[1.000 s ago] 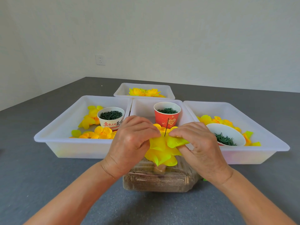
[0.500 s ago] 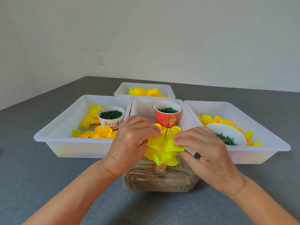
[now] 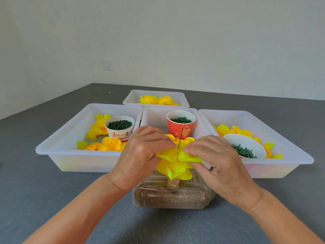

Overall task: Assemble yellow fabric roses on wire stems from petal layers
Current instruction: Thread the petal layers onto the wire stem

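1. Yellow fabric petal layer (image 3: 177,154), centre of the head view, threaded on a thin dark wire stem (image 3: 180,138) standing upright above a clear block (image 3: 173,194) on the grey counter (image 3: 35,191).
2. Left hand (image 3: 140,155) pinches the layer's left edge; right hand (image 3: 216,159) pinches its right edge.
3. More petals bunch beneath (image 3: 173,170).
4. Judged: fabric light, floppy, creases easily; hold near the centre hole, not the tips. Wire thin, likely bends.
5. White trays (image 3: 58,152) behind hold loose petals and cups of green parts.
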